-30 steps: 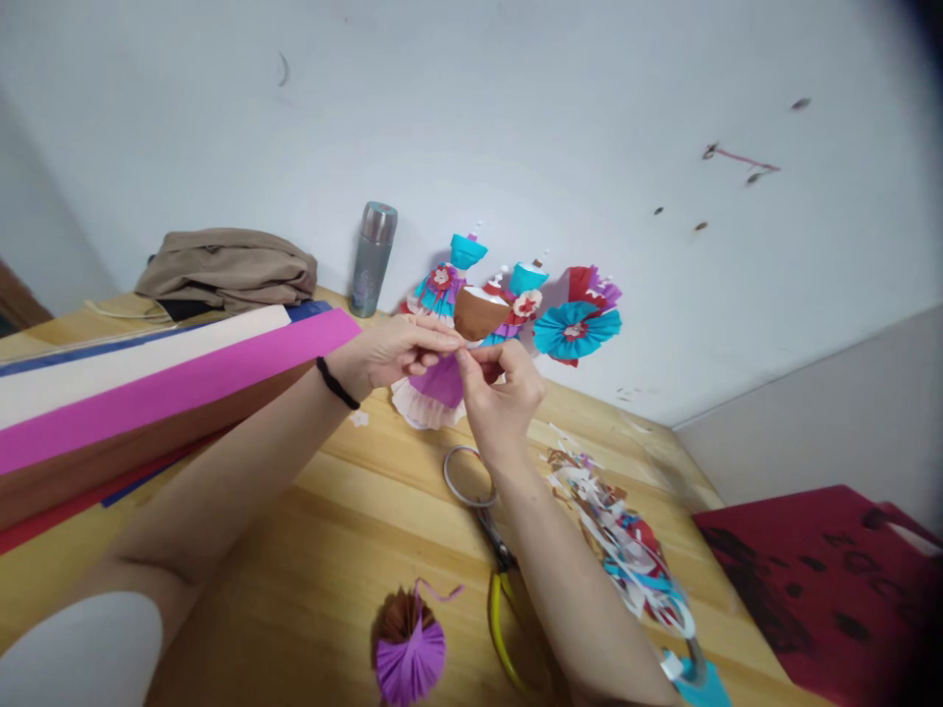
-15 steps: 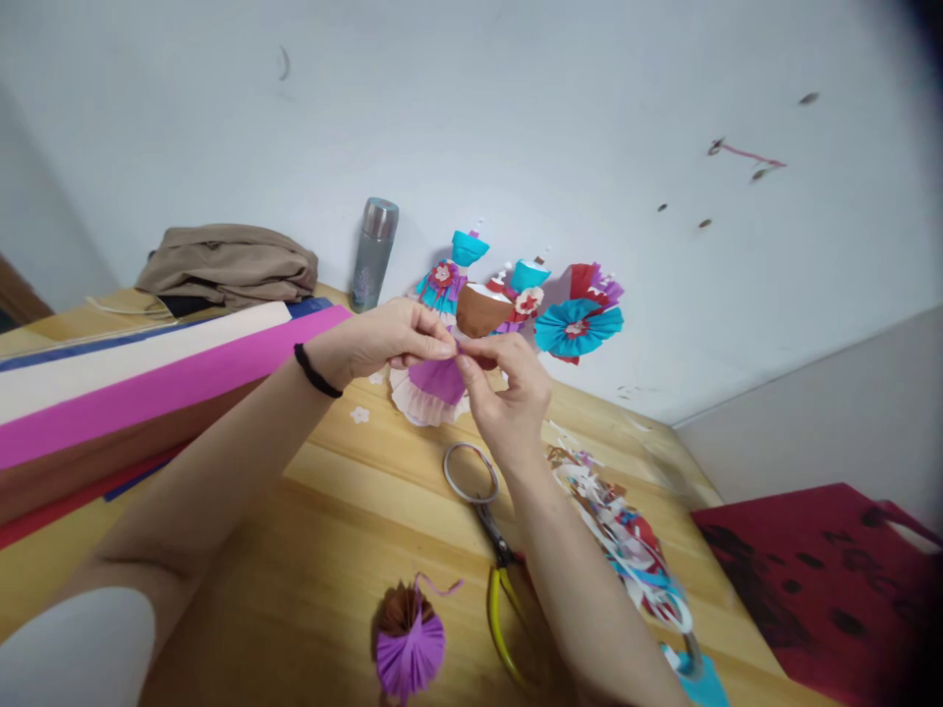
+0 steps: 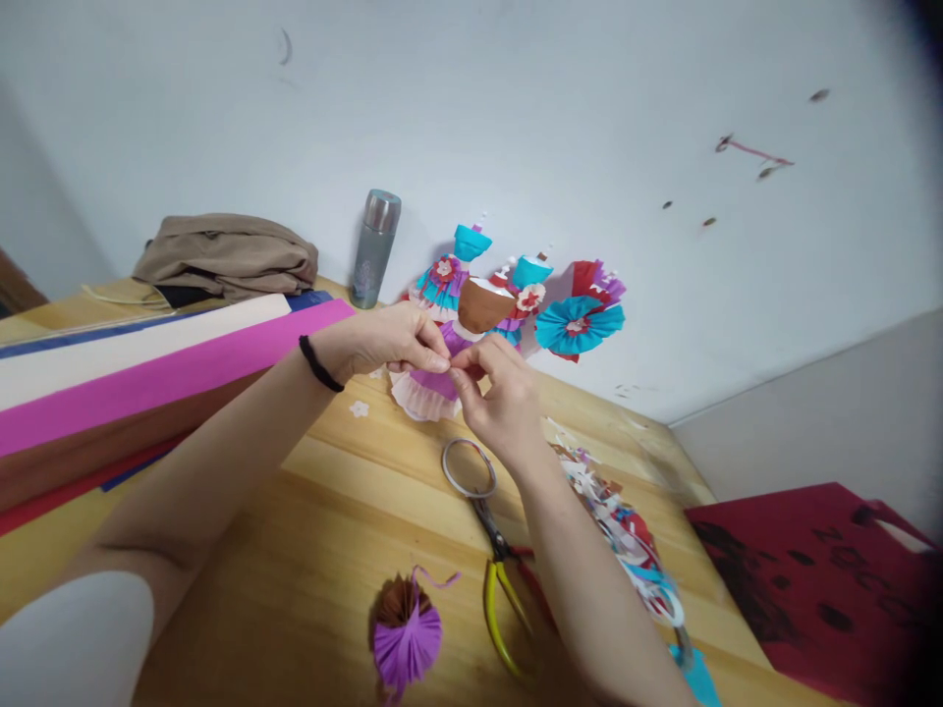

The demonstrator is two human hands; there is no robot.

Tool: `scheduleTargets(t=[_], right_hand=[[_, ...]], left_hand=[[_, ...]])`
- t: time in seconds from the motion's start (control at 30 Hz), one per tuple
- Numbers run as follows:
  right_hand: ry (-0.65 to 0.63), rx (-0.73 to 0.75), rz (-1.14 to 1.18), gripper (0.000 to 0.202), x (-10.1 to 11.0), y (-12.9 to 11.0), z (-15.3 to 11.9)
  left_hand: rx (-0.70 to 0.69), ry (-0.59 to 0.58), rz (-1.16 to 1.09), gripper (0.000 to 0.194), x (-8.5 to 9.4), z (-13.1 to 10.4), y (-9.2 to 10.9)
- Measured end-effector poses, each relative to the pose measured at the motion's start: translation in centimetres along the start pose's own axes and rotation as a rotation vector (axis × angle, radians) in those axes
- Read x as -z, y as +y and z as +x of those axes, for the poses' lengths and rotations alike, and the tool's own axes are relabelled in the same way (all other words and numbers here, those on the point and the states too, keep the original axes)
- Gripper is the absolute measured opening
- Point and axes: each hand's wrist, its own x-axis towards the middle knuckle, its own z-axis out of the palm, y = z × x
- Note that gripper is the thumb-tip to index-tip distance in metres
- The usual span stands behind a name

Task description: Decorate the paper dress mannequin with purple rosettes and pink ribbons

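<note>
My left hand (image 3: 409,341) and my right hand (image 3: 503,393) meet fingertip to fingertip, both pinched; what lies between them is too small to make out. Right behind them stands a paper dress figure with a brown top (image 3: 484,305), a purple middle and a pale ruffled hem (image 3: 425,397). Below my hands lie a tape ring (image 3: 470,467) and pliers with yellow and red handles (image 3: 501,589). A pleated purple and brown paper piece (image 3: 408,638) with a thin purple strip rests near the front.
Long coloured paper sheets (image 3: 169,363) lie at left, with a brown cloth (image 3: 228,255) behind. A flask (image 3: 375,248) and more paper dresses (image 3: 579,324) stand by the wall. Paper scraps (image 3: 626,535) and a red bag (image 3: 810,579) are at right.
My pinched hands have shifted slightly left and down, and my right fingers have curled in a little. The view has moved slightly; the objects on the table look unchanged.
</note>
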Motion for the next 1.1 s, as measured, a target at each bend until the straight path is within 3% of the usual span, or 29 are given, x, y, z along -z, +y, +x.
scheduleTargets(t=[0.2, 0.37, 0.6, 0.87, 0.97, 1.1], right_hand=[[0.14, -0.05, -0.048, 0.016, -1.1, 0.5, -0.6], [0.267, -0.18, 0.04, 0.014, -1.4, 0.7, -0.6], [0.264, -0.222, 0.102, 0.013, -1.8, 0.7, -0.4], [0.222, -0.257, 0.183, 0.009, -1.5, 0.5, -0.6], [0.275, -0.284, 0.216, 0.009, -1.3, 0.6, -1.0], [0.466, -0.396, 0.163, 0.011, -1.4, 1.6, -1.3]], left_hand=[[0.004, 0.046, -0.141, 0.014, -0.5, 0.1, 0.1], [-0.078, 0.069, -0.081, 0.009, -0.2, -0.4, 0.6], [-0.212, 0.177, 0.203, 0.006, -0.9, -0.1, 0.6], [-0.334, 0.207, 0.312, 0.011, -0.8, 0.1, 0.5], [-0.33, 0.309, 0.397, 0.011, -0.8, 0.3, 0.3], [-0.288, 0.456, 0.517, 0.011, -0.9, 0.5, 0.0]])
